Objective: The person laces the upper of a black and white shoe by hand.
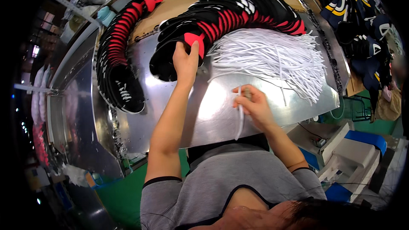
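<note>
My left hand (pixel 186 64) pinches the red tab of a black shoe upper (pixel 164 63) at the near end of a long nested row of uppers (pixel 232 21). These are black with red tabs, and white patterning shows along the far side. In my right hand (pixel 255 105), closed in front of my body over the metal table (pixel 204 121), is a white shoelace (pixel 240 121) that hangs down toward me. A large heap of white shoelaces (pixel 268 61) lies just beyond that hand. To the left, a second curved row of uppers (pixel 117 51) rests on the table, apart from both hands.
Brown board (pixel 170 10) lies under the back of the rows. A teal container (pixel 105 16) stands at the far left. Dark uppers with yellow and white trim (pixel 362 21) are piled at the right. A beige and blue machine (pixel 353 157) stands below the table's right edge.
</note>
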`<state>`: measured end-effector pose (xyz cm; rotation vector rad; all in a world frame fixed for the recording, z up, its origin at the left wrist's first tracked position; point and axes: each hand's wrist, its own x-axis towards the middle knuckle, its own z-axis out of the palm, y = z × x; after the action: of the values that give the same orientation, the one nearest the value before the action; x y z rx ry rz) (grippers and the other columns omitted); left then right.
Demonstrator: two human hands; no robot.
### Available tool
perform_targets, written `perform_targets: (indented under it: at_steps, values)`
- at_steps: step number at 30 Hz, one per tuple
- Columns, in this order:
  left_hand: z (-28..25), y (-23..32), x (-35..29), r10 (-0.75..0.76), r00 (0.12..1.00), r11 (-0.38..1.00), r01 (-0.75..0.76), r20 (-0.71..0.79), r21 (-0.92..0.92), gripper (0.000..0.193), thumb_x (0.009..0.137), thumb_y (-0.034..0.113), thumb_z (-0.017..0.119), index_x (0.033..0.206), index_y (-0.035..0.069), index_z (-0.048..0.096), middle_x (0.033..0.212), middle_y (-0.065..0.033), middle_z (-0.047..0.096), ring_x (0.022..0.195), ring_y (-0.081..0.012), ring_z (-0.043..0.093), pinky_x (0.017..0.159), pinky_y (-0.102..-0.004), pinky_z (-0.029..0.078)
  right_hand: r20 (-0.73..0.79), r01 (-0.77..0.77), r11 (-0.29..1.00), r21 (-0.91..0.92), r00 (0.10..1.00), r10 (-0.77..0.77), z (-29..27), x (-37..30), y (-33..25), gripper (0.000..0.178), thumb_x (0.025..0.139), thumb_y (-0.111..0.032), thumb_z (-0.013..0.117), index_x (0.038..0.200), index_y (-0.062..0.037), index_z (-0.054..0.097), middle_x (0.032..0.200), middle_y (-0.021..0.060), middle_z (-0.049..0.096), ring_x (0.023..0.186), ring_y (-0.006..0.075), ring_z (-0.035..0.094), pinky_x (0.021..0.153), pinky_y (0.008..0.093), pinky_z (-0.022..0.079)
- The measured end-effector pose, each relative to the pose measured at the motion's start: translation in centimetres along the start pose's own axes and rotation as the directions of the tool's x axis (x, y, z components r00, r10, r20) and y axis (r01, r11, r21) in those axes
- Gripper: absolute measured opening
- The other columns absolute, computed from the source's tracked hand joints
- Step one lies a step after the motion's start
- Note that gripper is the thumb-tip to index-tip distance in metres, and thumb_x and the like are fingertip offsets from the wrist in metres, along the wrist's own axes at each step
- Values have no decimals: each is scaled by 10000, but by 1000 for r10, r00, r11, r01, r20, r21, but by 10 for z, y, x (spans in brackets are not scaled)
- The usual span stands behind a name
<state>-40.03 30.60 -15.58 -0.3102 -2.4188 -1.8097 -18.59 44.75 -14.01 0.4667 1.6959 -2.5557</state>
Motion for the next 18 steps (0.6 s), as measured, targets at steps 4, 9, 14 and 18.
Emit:
perform_targets:
  at_steps: [4,9,14,18]
  values:
    - [-70,68,-74,-99,995,857,94,17,-506,334,911,195,639,1157,-16,562,1082,-92,636,989,-167,585,892,-320,450,-46,111,991,77,993,-107,-34,-22,6,126,946,-109,603,1044,-33,584,840,89,676,522,23,416,469,167,288]
    - [-146,50,-150,96,845,474,426,526,-771,474,879,308,634,1209,-8,507,827,3,435,717,-144,402,724,-297,341,-58,54,983,173,997,-45,-14,-36,-5,145,985,-91,549,1086,12,563,885,131,676,553,35,476,470,161,310]
    - [-162,-36,-172,-315,759,458,647,570,-609,354,938,80,484,1273,-29,522,1178,-140,620,1118,-285,571,944,-388,478,36,31,988,153,999,-37,0,-27,12,138,978,-119,588,1085,-33,574,854,101,675,567,38,476,491,168,311]
    - [-165,14,-168,271,962,815,-209,-35,540,292,907,-30,534,1190,-1,600,1128,-131,657,1034,-264,618,929,-392,476,30,1,988,154,1000,-6,6,-11,30,126,966,-123,605,1047,-32,575,832,87,679,551,36,459,491,182,324]
